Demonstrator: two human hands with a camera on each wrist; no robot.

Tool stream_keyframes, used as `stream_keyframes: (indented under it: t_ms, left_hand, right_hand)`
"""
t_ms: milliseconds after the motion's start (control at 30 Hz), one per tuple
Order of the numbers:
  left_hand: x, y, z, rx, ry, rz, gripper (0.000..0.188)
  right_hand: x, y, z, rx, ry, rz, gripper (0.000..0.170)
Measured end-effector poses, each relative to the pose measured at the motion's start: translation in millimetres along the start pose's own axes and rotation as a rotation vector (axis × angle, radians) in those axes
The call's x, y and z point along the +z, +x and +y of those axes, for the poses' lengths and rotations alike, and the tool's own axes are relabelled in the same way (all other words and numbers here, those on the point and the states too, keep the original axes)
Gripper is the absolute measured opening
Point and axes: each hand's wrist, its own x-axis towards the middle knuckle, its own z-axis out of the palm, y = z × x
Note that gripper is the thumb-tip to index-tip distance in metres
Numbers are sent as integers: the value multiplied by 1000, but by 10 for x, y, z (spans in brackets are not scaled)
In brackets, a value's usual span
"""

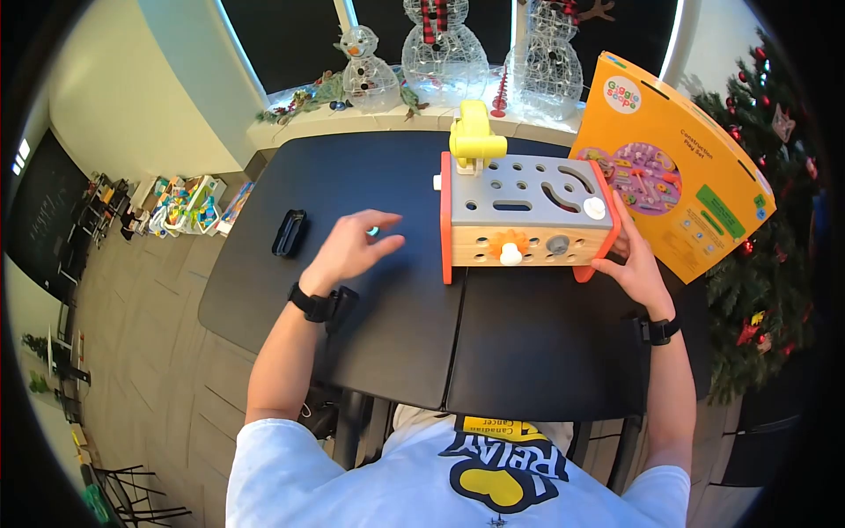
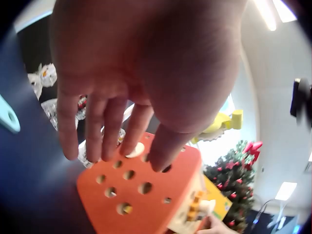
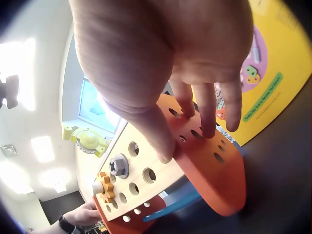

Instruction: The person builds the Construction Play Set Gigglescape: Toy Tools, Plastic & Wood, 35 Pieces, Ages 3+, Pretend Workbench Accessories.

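A wooden toy workbench (image 1: 532, 233) with a grey top and orange-red end panels stands on the black table. My right hand (image 1: 641, 273) holds its right end panel (image 3: 209, 165), fingers along the outer face and thumb at the front edge. To the left of the bench, my left hand (image 1: 348, 251) hovers over the table with fingers spread and nothing in them. A teal piece (image 2: 9, 117) lies beyond that hand, mostly hidden by it in the head view. A yellow toy saw (image 1: 475, 136) sits on the top; an orange gear (image 3: 106, 187) and grey bolt (image 3: 118, 166) are on the front.
An upright orange play-set box (image 1: 678, 167) stands behind the bench at the right. A black case (image 1: 290, 233) lies on the table's left side. A seam crosses the tabletop (image 1: 387, 352). Lit snowmen (image 1: 370, 70) line the sill, and a decorated tree (image 1: 766, 290) is at the right.
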Motion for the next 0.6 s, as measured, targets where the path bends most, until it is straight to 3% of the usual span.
stream_keyframes:
  t_ms: [67,167,267,400,467,600]
  left_hand:
    - [77,-47,-376,71,541,219,42]
    - [181,-25,-934,-15,640,133,30]
    - [113,36,-805,-104,577,102,34]
    - [-141,151,-304,16,152,281,38]
    - [-284,201,46,97,-122,263,38]
    - [-379,380,543,512,-19,123,35]
  right_hand:
    - [-26,19,-4,-45,-79,-23,105]
    - [-50,50,-40,-65,-149,-27,99]
    - [-58,70,-43,-30,-177,-27,98]
    - [-39,115,-43,-6,-195,-29,99]
    - [-32,139,-69,22,-190,-38,100]
    - [-36,175,-55,37,-181,-49,99]
